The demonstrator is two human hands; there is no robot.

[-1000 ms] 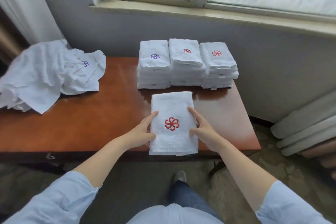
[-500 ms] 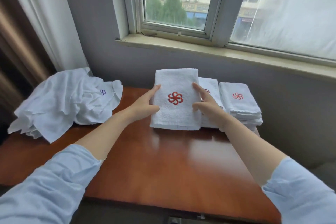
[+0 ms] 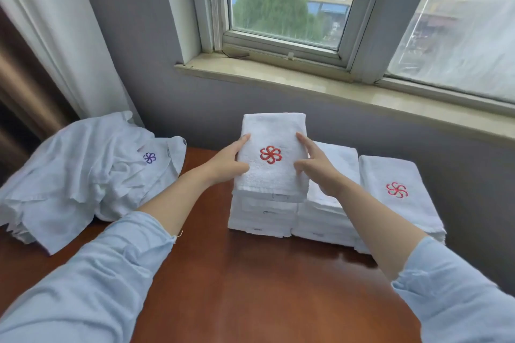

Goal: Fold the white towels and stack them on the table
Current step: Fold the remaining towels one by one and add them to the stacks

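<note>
A folded white towel (image 3: 271, 175) with a red flower emblem lies on top of the left stack (image 3: 262, 216) of folded towels at the back of the wooden table (image 3: 264, 287). My left hand (image 3: 228, 161) grips its left edge and my right hand (image 3: 315, 166) holds its right edge, thumbs on top. The middle stack (image 3: 331, 211) is partly hidden behind my right hand. The right stack (image 3: 395, 195) shows a red emblem on top. A heap of unfolded white towels (image 3: 86, 175) lies at the table's left.
A grey wall and a stone window sill (image 3: 334, 86) rise right behind the stacks. A white curtain (image 3: 55, 36) hangs at the left behind the heap. Bare tabletop stretches between me and the stacks.
Both hands carried the folded towel from the table's near edge to the back and set it onto the left stack. The view tilted up towards the window.
</note>
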